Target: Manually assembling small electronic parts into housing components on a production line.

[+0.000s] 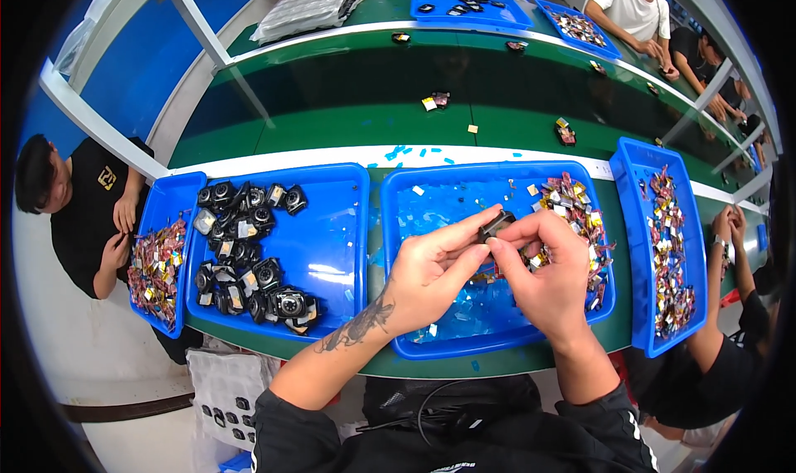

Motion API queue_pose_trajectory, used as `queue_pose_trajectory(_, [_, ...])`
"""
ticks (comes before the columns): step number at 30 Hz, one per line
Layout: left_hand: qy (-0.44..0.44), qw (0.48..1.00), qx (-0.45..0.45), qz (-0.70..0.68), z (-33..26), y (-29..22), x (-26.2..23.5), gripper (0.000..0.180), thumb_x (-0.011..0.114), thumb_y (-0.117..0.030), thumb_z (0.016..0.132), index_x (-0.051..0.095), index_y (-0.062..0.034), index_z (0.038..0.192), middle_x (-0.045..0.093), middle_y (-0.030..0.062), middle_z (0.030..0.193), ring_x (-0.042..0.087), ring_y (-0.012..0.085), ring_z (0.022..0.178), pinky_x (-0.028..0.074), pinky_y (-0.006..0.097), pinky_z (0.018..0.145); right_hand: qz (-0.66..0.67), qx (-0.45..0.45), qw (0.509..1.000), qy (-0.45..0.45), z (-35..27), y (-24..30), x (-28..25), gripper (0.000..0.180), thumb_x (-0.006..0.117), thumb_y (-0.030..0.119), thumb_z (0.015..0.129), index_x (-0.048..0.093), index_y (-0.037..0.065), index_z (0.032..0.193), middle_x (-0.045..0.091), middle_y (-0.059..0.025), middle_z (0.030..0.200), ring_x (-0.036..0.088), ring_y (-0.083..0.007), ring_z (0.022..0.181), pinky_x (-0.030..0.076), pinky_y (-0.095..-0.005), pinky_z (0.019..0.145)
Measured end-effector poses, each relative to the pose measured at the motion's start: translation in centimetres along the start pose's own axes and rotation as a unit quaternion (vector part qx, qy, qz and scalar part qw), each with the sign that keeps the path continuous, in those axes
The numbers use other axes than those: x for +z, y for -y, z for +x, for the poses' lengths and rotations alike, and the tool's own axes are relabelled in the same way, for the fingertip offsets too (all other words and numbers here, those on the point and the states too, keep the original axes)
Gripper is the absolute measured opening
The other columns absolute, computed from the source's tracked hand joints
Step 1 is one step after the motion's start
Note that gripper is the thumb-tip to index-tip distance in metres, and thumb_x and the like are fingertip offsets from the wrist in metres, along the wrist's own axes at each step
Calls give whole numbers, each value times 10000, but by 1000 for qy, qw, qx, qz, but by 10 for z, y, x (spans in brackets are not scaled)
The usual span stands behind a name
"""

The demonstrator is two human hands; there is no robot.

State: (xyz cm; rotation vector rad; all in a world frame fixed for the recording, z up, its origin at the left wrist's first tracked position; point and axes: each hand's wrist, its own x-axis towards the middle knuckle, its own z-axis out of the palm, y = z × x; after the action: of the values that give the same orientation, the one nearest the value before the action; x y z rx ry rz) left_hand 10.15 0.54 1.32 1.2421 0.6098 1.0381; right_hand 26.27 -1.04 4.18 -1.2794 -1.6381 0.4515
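Fingertips [474, 256] of the left hand [423, 278] and the right hand [543, 274] pinch a small dark part [497, 224] between them, held above the middle tray [464, 349]. Both hands grasp it closely, so most of its shape is covered. Beneath, the hands and wrists hide much of the tray's floor, which is strewn with bluish film scraps [423, 203]; a heap of small coloured components [572, 195] fills its right side, partly behind the right hand. The left forearm [332, 365] crosses the corner of that tray and blocks the view there. To the left, a wide tray [336, 224] has black casings [290, 305] piled along its left half, and a narrow tray [178, 193] of components sits just beside it. Another narrow tray [633, 162] — likewise loaded with components — stands at the right. Beyond a white rail [332, 160] dotted with blue bits [402, 152], a few loose pieces [565, 133] lie on the green surface [514, 125]. A co-worker [91, 216] sits at the left, other people farther off at the right.
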Motion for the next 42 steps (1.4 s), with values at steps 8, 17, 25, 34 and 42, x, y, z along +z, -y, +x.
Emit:
queue_pose_trajectory(8, [-21, 998, 46, -36, 4, -6, -2, 432, 491, 31, 964, 440, 34, 1392, 593, 151, 1266, 586, 178, 1148, 508, 306, 951, 246, 78, 965, -45, -9, -5, -9, 183, 680, -39, 830, 544, 9, 942, 556, -22, 850, 533, -70, 737, 488, -226, 664])
queue_pose_trajectory(17, [-39, 993, 105, 23, 4, -2, -8, 311, 489, 39, 958, 600, 3, 1247, 597, 143, 1237, 598, 182, 1122, 501, 299, 957, 307, 213, 924, 88, -22, 0, -14, 197, 695, -56, 832, 616, -34, 1011, 655, -70, 954, 654, -114, 888, 563, -237, 782])
queue_pose_trajectory(25, [-25, 975, 137, 172, 3, -6, -9, 294, 521, 60, 916, 674, -14, 1156, 629, 179, 1173, 628, 239, 1078, 491, 300, 903, 277, 200, 935, 92, -20, 8, -12, 170, 687, -55, 844, 612, -35, 995, 647, -57, 933, 648, -94, 858, 560, -214, 751])
queue_pose_trajectory(34, [50, 941, 187, 278, -1, -14, -10, 361, 608, 101, 821, 687, -22, 1151, 617, 180, 1194, 639, 261, 1060, 521, 320, 870, 317, 252, 897, 179, -5, -1, -36, 133, 718, -36, 822, 630, -31, 923, 677, -72, 828, 651, -86, 776, 526, -201, 665])
queue_pose_trajectory(42, [43, 925, 199, 322, 1, -7, -7, 237, 729, -43, 809, 722, -44, 1046, 663, 139, 1084, 682, 260, 922, 552, 322, 776, 290, 216, 924, 127, -10, -3, -41, 156, 686, -60, 836, 610, -25, 967, 631, -47, 912, 627, -72, 834, 530, -186, 714])
